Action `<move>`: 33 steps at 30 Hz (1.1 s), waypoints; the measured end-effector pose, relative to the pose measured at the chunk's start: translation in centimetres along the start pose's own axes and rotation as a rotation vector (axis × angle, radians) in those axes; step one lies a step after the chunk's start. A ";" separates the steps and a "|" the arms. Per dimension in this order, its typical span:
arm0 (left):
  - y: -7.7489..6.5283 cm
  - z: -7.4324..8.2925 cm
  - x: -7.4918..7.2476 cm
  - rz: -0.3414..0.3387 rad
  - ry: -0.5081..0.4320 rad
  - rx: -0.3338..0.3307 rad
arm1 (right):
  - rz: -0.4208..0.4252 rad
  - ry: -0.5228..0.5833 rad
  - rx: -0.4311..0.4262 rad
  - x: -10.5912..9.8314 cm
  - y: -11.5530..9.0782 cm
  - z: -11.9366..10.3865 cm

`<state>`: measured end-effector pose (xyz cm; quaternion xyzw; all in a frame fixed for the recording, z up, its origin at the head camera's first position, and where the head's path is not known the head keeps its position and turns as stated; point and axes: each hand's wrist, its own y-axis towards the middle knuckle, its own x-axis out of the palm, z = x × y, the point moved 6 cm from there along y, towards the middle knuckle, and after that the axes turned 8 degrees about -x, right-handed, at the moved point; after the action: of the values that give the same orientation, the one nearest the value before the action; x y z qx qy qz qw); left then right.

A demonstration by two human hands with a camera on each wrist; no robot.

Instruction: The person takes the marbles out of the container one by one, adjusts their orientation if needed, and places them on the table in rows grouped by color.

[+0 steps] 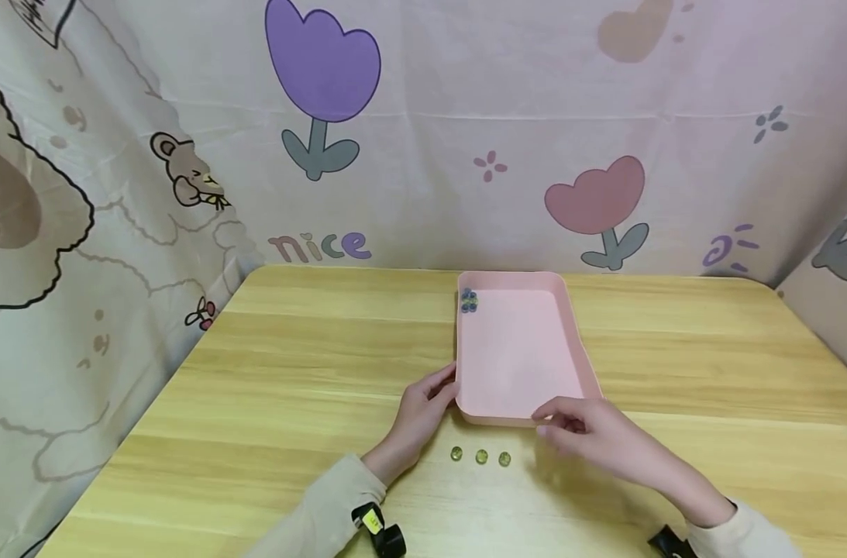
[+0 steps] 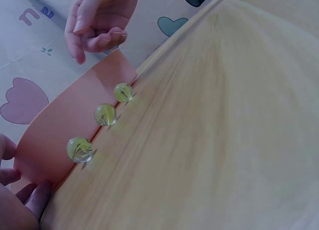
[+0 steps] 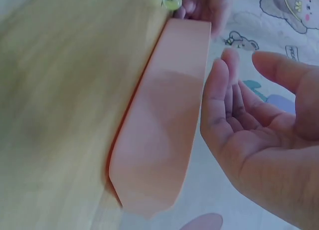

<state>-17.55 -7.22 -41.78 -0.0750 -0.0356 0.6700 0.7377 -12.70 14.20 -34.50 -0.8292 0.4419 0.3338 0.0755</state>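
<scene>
A pink rectangular tray (image 1: 517,356) lies on the table, its short side toward me. Several small glass marbles (image 1: 469,301), blue with some yellow, cluster in its far left corner. Three clear yellow-green marbles (image 1: 481,456) sit in a row on the wood before the tray's near wall. My left hand (image 1: 418,415) touches the tray's left side at the near corner, fingers extended along the wall. Over the near right corner hovers my right hand (image 1: 600,434), fingers loosely bent. The right wrist view shows a gap between thumb (image 3: 284,70) and fingers, with nothing held.
The wooden table (image 1: 311,349) extends to both sides of the tray. Behind it and on the left hangs a printed cloth (image 1: 451,155) with tulips and cartoon animals. A black wrist camera (image 1: 388,536) is strapped over the left sleeve.
</scene>
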 end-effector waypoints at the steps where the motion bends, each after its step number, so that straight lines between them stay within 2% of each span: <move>1: 0.0 -0.1 0.0 0.004 0.006 -0.001 | 0.015 -0.009 0.008 -0.2 0.0 0.1; 7: 0.1 -0.1 0.0 0.016 0.027 0.008 | 0.107 -0.084 0.067 -1.2 0.2 0.5; 12: 0.0 -0.1 0.1 0.005 0.017 0.004 | 0.153 -0.098 0.102 -1.4 0.2 1.0; 18: 0.0 0.0 0.1 0.005 0.013 0.010 | 0.172 -0.068 0.112 -1.6 0.2 1.1; 25: 0.0 -0.2 0.0 0.014 0.030 0.005 | 0.199 -0.102 0.130 -1.9 0.3 0.9; 33: 0.2 0.1 0.0 0.011 0.041 0.007 | 0.204 -0.118 0.168 -3.4 1.2 1.2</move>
<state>-17.76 -7.19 -41.73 -0.0861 -0.0178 0.6724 0.7350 -15.58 16.30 -33.07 -0.7498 0.5451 0.3495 0.1362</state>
